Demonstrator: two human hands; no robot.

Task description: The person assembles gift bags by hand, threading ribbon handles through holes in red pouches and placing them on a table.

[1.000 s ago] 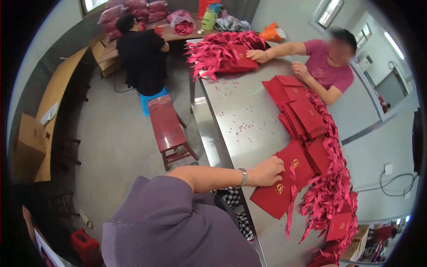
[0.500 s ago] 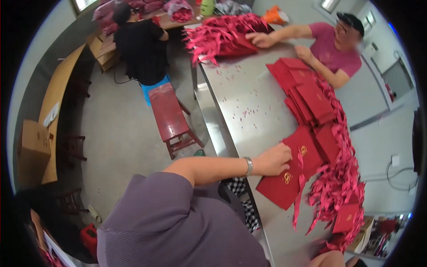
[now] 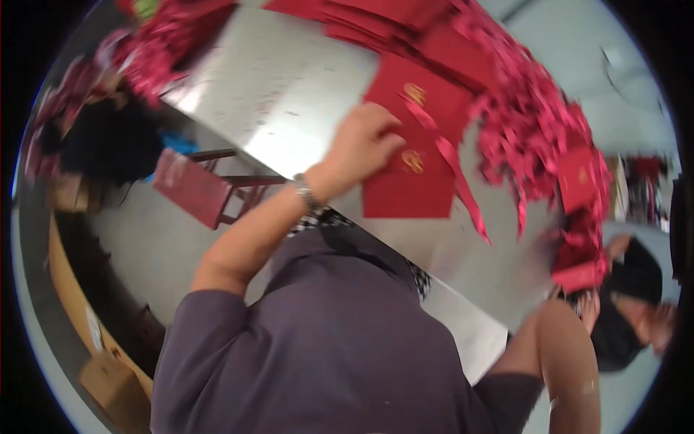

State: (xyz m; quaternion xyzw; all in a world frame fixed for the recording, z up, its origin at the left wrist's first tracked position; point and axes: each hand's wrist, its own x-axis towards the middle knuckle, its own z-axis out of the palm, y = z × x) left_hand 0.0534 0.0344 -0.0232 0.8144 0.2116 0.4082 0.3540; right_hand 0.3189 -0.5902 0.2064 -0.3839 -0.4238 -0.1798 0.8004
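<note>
Two flat red bags lie overlapping on the metal table in front of me, each with a gold emblem: an upper bag and a lower bag. A loose pink ribbon trails over their right side onto the table. My left hand is at the bags' left edge, with its fingers loosely bent and its thumb apart. It grips nothing that I can see; whether it touches the bags is unclear. My right arm bends at the elbow at the lower right, and its hand is out of the picture.
More red bags lie stacked at the far side, edged by a heap of pink ribbons. The metal table holds scattered red scraps. A red wooden bench stands left. A person in black is at the right.
The view has swung to the right. My left hand has drawn back from on top of the bags to their left edge. My right elbow has come into view.
</note>
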